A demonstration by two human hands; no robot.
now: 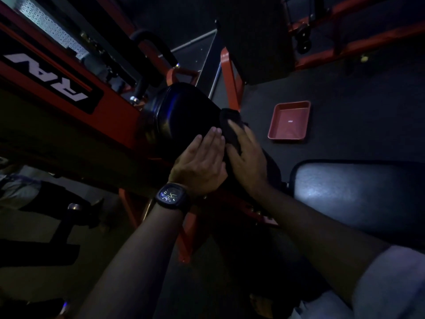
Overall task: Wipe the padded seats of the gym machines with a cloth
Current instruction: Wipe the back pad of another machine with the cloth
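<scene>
1. Nearest the camera, a pale sleeve (391, 284) covers the right upper arm at the lower right; both bare forearms reach forward and upward into the dim scene.
2. A dark square-faced watch (173, 196) sits on the left wrist.
3. The left hand (202, 162) lies flat on the padded seat (184, 116), its fingers straight and close together, gripping nothing.
4. Just beside it, the right hand (249, 162) is curled round a dark cloth (231, 126); the cloth bunches out past the fingers and presses against the same seat; the two hands touch or nearly touch at their inner edges.
5. The padded seat is black, glossy and rounded at its corners; it runs diagonally from the hands up to the left, where it meets a red frame (110, 111).
6. To the right of the right forearm, a second pad (356, 194) catches a patch of pale light.
7. The red frame bears white lettering (46, 77) on a black panel, seen upside down.
8. Beyond the hands, a shallow red tray (276, 127) lies on the dark floor (356, 100), well apart from the seat.
</scene>
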